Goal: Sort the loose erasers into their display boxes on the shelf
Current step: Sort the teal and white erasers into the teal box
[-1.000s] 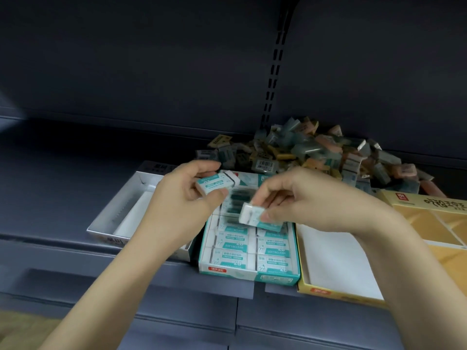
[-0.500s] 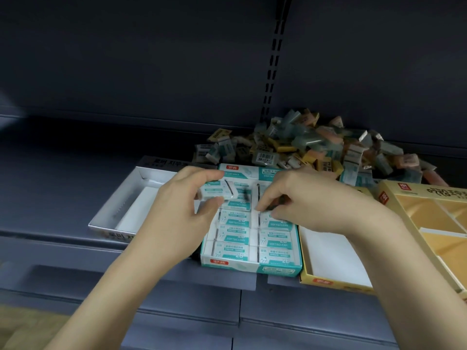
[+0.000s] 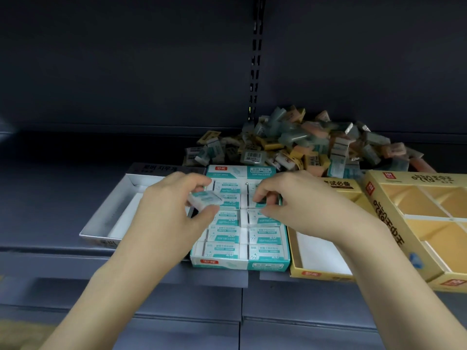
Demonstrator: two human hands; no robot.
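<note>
A teal display box (image 3: 219,264) sits at the shelf's front edge, filled with two columns of teal-and-white erasers. My left hand (image 3: 171,213) pinches one teal-and-white eraser (image 3: 204,200) just above the box's left column. My right hand (image 3: 295,200) has its fingertips curled down on an eraser (image 3: 260,203) in the right column, near the back of the box. A heap of loose erasers (image 3: 298,145) in teal, yellow and pink lies behind the box against the shelf's back wall.
A white-lined silver tray box (image 3: 108,218) lies left of the teal box. To the right sit a yellow box (image 3: 300,269) with a white floor and a larger gold box with dividers (image 3: 394,223). The dark shelf (image 3: 63,178) stretches away to the left.
My right hand lowered its eraser into the right column of the teal box. My left hand came down with its eraser toward the left column.
</note>
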